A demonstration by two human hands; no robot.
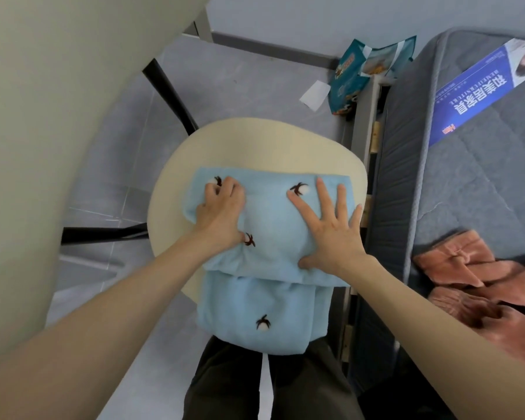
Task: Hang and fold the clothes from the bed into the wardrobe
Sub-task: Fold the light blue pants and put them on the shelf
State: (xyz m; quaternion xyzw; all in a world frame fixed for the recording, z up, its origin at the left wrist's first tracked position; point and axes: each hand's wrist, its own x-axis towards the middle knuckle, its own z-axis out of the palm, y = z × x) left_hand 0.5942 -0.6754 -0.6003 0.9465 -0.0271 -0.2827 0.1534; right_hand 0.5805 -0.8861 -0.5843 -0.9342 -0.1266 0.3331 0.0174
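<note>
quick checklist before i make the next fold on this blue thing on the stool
1. blue garment on stool seat: ok, lower part hangs off the near edge.
2. right hand flat, pinning the fabric: ok.
3. left hand holds the left fold, fingers curled: ok.
4. top layer smooth: not ok, creased by the left hand.
5. wardrobe shelf free: cannot tell, none in view.
6. pink garment on the mattress folded: not ok, crumpled.
</note>
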